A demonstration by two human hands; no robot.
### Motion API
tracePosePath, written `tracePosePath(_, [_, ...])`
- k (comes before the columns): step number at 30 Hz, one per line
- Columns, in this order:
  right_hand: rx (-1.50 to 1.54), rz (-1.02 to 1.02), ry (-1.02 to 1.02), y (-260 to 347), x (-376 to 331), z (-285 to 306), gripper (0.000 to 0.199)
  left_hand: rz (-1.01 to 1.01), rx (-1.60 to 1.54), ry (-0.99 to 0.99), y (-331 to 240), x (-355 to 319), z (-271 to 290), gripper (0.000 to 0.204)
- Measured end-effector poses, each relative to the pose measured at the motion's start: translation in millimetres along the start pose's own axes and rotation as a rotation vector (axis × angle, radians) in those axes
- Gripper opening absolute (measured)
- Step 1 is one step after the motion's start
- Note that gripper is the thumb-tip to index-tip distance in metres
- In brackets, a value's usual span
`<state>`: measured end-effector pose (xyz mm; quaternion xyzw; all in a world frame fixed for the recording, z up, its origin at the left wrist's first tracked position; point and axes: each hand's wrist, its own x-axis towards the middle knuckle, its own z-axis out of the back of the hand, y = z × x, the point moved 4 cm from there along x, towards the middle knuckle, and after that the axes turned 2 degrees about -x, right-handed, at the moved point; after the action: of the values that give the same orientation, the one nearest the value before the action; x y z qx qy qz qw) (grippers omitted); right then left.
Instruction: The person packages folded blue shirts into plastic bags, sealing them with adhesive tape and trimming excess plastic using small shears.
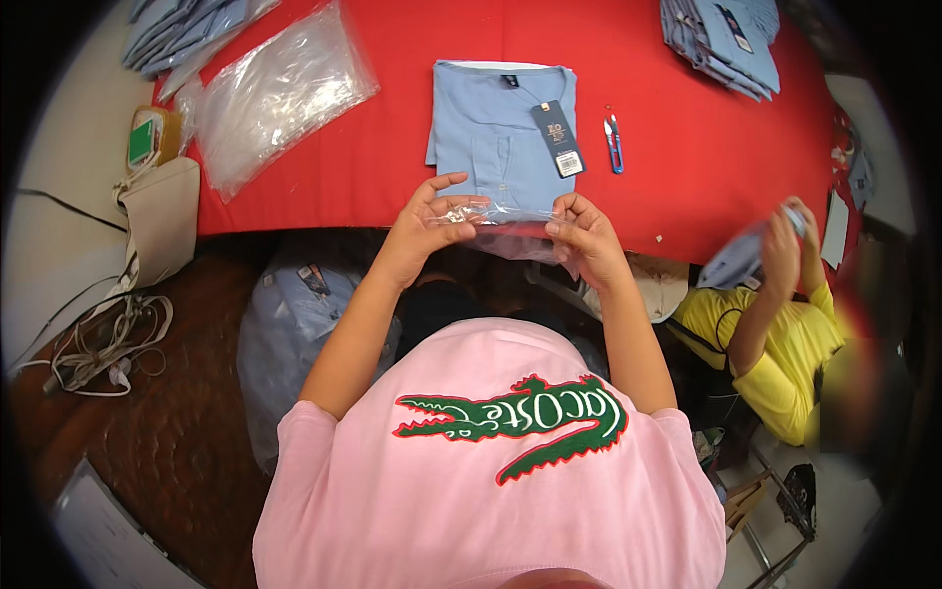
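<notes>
A folded light-blue shirt (496, 137) with a dark hang tag (557, 137) lies on the red table (373, 147). Just below it, at the table's front edge, my left hand (432, 221) and my right hand (581, 234) each pinch one end of a clear plastic bag (505, 228), holding its mouth stretched between them. The bag hangs down over the table edge. Small blue thread snips (613, 144) lie right of the shirt.
A pile of clear plastic bags (280, 93) lies at the table's left. Stacks of folded blue shirts sit at the far left (182, 29) and far right (721, 39). A person in yellow (785, 334) handles a shirt at right. Cables (98, 344) lie on the floor.
</notes>
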<state>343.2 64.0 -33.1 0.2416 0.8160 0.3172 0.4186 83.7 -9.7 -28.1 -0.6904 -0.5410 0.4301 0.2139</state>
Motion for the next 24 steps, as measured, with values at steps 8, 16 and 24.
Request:
tracePosePath(8, [0.07,0.106,-0.031,21,-28,8,0.029,-0.004,0.265,0.114,-3,10,-28,0.05])
tracePosePath(16, [-0.231,0.496,-0.228,37,-55,25,0.023,0.085,0.513,0.1,9,-11,-32,0.028])
tracePosePath(24, [-0.143,0.337,-0.077,37,-58,24,0.033,0.103,0.438,0.028,26,-30,-32,0.044])
